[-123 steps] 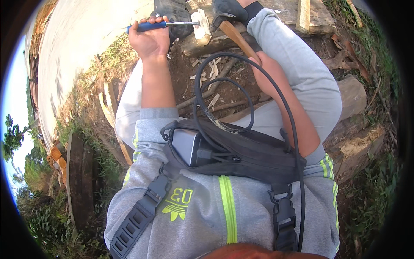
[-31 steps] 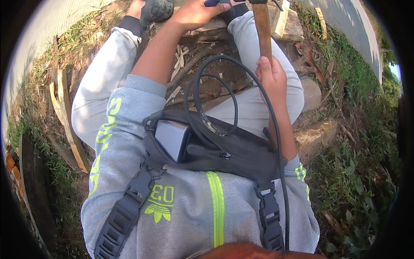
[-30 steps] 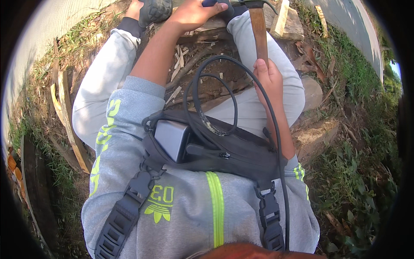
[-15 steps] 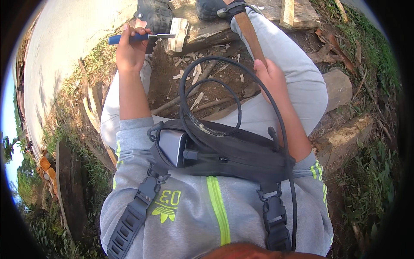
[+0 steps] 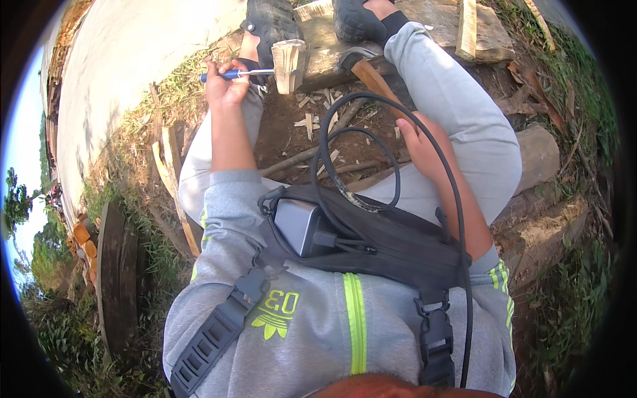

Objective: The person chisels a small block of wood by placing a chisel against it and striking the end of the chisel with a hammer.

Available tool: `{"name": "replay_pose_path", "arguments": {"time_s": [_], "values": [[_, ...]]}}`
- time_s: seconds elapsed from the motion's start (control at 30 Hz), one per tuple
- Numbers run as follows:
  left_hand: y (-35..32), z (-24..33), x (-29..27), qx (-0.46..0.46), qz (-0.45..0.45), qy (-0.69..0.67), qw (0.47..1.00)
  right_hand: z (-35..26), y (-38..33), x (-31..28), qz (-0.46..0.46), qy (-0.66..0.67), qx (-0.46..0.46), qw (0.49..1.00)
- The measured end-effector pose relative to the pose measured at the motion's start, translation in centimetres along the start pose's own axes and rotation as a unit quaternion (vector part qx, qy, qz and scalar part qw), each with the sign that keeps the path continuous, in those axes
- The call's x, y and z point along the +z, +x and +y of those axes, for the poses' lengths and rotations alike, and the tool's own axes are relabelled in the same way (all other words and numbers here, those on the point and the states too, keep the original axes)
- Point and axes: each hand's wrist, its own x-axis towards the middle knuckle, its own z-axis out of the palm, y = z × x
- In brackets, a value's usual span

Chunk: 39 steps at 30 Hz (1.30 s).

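My left hand (image 5: 225,85) is closed around a blue-handled tool (image 5: 222,75). Its thin metal shaft is stuck into a pale split chunk of wood (image 5: 290,64), held up over the ground near my left shoe (image 5: 271,23). My right hand (image 5: 423,142) grips the lower end of a hatchet's wooden handle (image 5: 375,83). The hatchet's metal head (image 5: 353,57) rests against a flat log (image 5: 424,20) by my right shoe (image 5: 355,20). I am seated in grey clothes with my knees apart.
Wood chips (image 5: 310,121) and thin sticks lie on the bare soil between my legs. A black chest pouch (image 5: 385,242) with a grey device (image 5: 300,225) and a looping black cable (image 5: 332,159) hangs in front. A stone (image 5: 537,156) sits right, planks (image 5: 169,156) and pavement (image 5: 133,53) left.
A second ago my left hand was forward by the raised hatchet; it has swung out left holding the tool and wood chunk. The hatchet head has come down onto the log.
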Motion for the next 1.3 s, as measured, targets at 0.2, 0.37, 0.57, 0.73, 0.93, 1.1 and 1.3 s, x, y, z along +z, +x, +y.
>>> {"name": "replay_pose_path", "arguments": {"time_s": [0.2,0.37,0.57,0.73,0.93,1.1,1.3], "values": [[0.3,-0.4,1.2,0.023,0.079,-0.122,0.989,0.0,0.3,0.2,-0.008,-0.024,0.023,0.999],[-1.0,2.4,3.1,-0.019,0.046,-0.232,0.971,-0.2,0.4,-0.2,-0.005,-0.001,0.03,1.0],[-5.8,1.8,9.1,0.154,-0.025,0.027,0.987,-0.1,0.4,0.0,0.014,0.036,0.009,0.999],[-7.0,2.7,9.5,0.144,-0.046,0.028,0.988,0.5,0.5,0.2,0.029,0.037,-0.009,0.999],[-7.0,2.5,9.8,0.108,-0.055,-0.02,0.992,0.0,0.1,-0.2,0.022,0.053,0.009,0.998],[-8.3,0.4,10.5,-0.011,-0.057,-0.154,0.986,0.0,0.0,-0.7,0.012,0.076,0.026,0.997],[-11.1,-6.8,11.5,0.152,-0.036,0.14,0.978,-0.3,-0.2,-1.4,0.024,0.105,0.035,0.994]]}}
